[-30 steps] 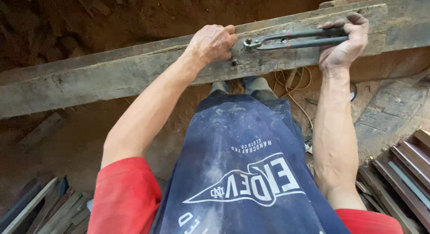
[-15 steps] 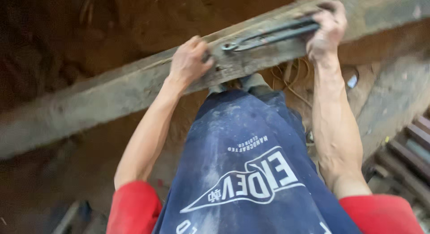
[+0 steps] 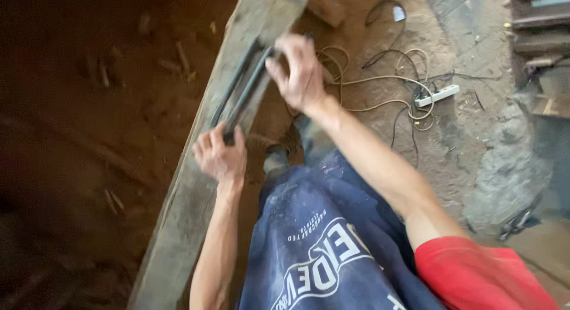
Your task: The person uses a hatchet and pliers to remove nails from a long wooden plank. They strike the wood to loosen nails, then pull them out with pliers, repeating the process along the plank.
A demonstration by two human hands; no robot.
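The dirt floor [image 3: 89,108] is the biggest thing here. It is brown and dark on the left, with small bits of wood lying on it.

A long wooden plank [image 3: 178,227] runs from the bottom left up to the top middle. It is grey, rough and tilted in the picture.

The person wears a dark blue apron [image 3: 320,250] with white print and dust on it. A red sleeve [image 3: 475,274] shows at the bottom right.

At the right lies a grey stone slab [image 3: 504,173], and dark wooden pieces [image 3: 540,25] sit in the top right corner.

A long metal tool [image 3: 243,96] with 2 thin dark bars lies on the plank, along its length. It looks like big tongs, but the picture is blurry there.

The right hand [image 3: 300,72] is at the upper end of the tool. Its fingers are curled around the bars and grip them.

The left hand [image 3: 219,156] is at the lower end of the tool. Its fingers are closed on that end and rest on the plank too.

A tangle of thin cords [image 3: 380,84] lies on the floor just right of the right hand. A small white power strip [image 3: 436,96] lies at the far side of the cords.
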